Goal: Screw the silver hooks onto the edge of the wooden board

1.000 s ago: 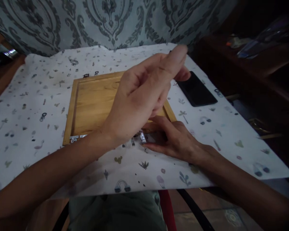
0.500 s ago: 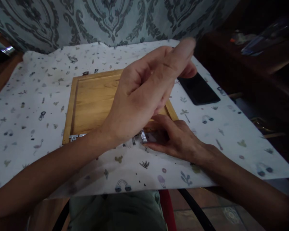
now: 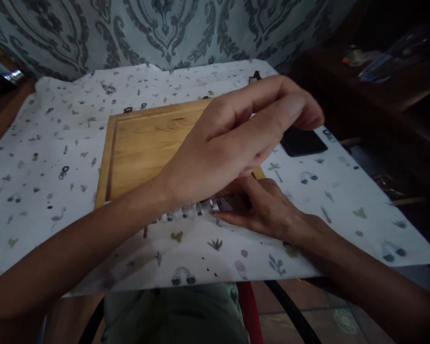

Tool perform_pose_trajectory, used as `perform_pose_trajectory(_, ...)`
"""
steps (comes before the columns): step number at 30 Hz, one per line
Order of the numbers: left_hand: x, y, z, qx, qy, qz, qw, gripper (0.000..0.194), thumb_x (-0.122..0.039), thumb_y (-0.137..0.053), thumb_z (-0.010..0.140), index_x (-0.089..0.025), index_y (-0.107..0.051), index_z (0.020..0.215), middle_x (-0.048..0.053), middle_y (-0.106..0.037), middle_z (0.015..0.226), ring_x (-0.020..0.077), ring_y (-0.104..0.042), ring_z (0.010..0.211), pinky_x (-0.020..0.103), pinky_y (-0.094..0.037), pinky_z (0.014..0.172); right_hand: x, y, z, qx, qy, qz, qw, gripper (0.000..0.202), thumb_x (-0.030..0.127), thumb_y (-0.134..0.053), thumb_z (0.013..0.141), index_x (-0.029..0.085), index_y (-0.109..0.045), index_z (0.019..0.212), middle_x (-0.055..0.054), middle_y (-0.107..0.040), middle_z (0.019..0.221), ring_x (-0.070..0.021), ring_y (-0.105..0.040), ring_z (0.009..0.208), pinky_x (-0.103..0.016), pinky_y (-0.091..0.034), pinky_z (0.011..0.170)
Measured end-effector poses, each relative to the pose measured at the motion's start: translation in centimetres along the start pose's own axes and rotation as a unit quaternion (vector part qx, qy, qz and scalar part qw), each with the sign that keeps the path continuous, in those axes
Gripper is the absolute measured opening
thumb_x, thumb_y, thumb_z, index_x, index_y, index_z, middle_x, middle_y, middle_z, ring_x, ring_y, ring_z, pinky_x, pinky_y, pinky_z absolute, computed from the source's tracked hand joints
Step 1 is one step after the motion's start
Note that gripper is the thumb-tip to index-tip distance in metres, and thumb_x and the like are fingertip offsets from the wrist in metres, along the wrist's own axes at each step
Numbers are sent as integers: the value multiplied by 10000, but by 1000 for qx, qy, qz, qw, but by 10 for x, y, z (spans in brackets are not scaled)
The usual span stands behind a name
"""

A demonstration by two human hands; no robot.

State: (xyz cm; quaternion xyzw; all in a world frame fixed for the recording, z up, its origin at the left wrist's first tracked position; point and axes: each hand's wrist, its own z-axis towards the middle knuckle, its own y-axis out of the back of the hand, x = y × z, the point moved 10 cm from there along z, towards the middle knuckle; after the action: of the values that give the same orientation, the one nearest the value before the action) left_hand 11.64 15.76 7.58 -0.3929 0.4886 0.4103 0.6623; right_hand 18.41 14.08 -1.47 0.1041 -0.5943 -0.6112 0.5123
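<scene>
A wooden board (image 3: 146,148) with a groove round its border lies flat on the table. Along its near edge runs a row of shiny silver pieces (image 3: 199,209), their kind too small and dim to make out. My right hand (image 3: 260,205) is closed at the right end of this row, its thumb tip against the last silver piece and its index finger over the board's edge. Above the board's right side hangs my left hand (image 3: 236,129), thumb laid along curled fingers; anything inside them is hidden. My left forearm covers part of the near edge.
A black phone (image 3: 304,142) lies right of the board. The white patterned tablecloth (image 3: 39,157) covers the table, whose front edge is close to my lap. Patterned fabric (image 3: 165,33) hangs behind, and dark furniture (image 3: 380,95) stands to the right.
My left hand has moved right and slightly down, now overlapping part of the phone. Its forearm now hides the left silver pieces, while others in the middle have come into view. My right hand stays in place.
</scene>
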Motion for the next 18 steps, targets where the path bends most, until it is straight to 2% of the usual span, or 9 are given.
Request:
perform_pose_trajectory(5,-3,3,-3,-23,-4,30,999,246,-232,-479,997,-165,-632,817,-33,-485,706,13,-374,526,150,-316,503,1,3,1,-7,-4,2,1000,481,574,-570,916,206,-525,1222,-17,-739,763,-196,-669,575,-320,-520,533)
perform_pose_trajectory(8,-5,1,-4,-39,-16,30,999,273,-213,-490,988,-160,-544,726,-34,-484,730,6,-347,509,156,-280,469,3,4,0,-16,4,-22,1000,474,566,-567,920,202,-533,1223,-28,-736,775,-201,-665,576,-328,-516,529)
perform_pose_trajectory(11,-4,-9,-2,-8,-16,5,1000,324,-222,-494,988,-182,-474,667,-63,-412,562,17,-284,426,197,-230,426,5,5,-1,-35,22,-30,999,478,577,-547,930,195,-552,1218,-54,-750,840,-227,-701,655,-346,-541,565)
perform_pose_trajectory(13,0,-15,-1,24,3,-12,1000,340,-235,-480,995,-184,-496,659,-80,-343,481,21,-260,391,205,-216,429,4,5,-2,-42,18,-41,998,470,586,-539,928,199,-578,1193,-60,-752,842,-248,-713,690,-366,-556,589)
perform_pose_trajectory(18,6,-24,1,93,31,-11,995,343,-234,-465,999,-179,-557,673,-78,-349,496,15,-276,387,190,-223,449,4,7,-2,-47,13,-64,997,458,598,-531,918,191,-601,1117,-56,-742,780,-250,-689,629,-368,-536,559)
